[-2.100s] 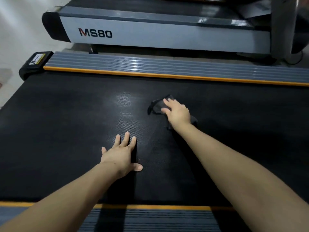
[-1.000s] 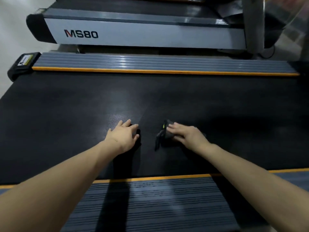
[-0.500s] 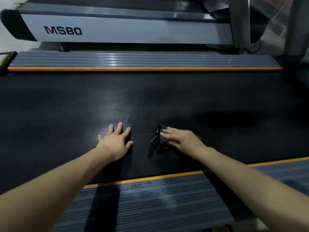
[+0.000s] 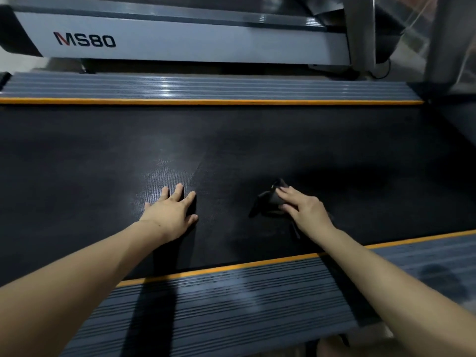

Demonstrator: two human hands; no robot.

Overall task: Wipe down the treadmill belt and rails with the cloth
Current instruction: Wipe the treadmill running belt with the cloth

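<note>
Cloth [image 4: 270,199] (dark, crumpled) lies on the black treadmill belt [image 4: 257,140], pressed flat under the right hand [image 4: 306,212], fingers extended over it, a loose grip rather than a clench; the left hand [image 4: 170,215] rests palm-down on the belt just beside, fingers spread, holding nothing; grey ribbed rails with orange edging run along the near side [image 4: 231,305] and far side [image 4: 206,88]; a second machine [image 4: 180,45] marked MS80 stands beyond.

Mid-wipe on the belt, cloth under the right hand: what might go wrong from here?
1. The dark cloth is bunched under the right hand, so it may smear narrow streaks rather than cover the belt.
2. The left hand presses flat on the belt; if the belt rolls, that support could slip.
3. The far rail and near rail are ribbed, so dirt could stay in the grooves.
</note>
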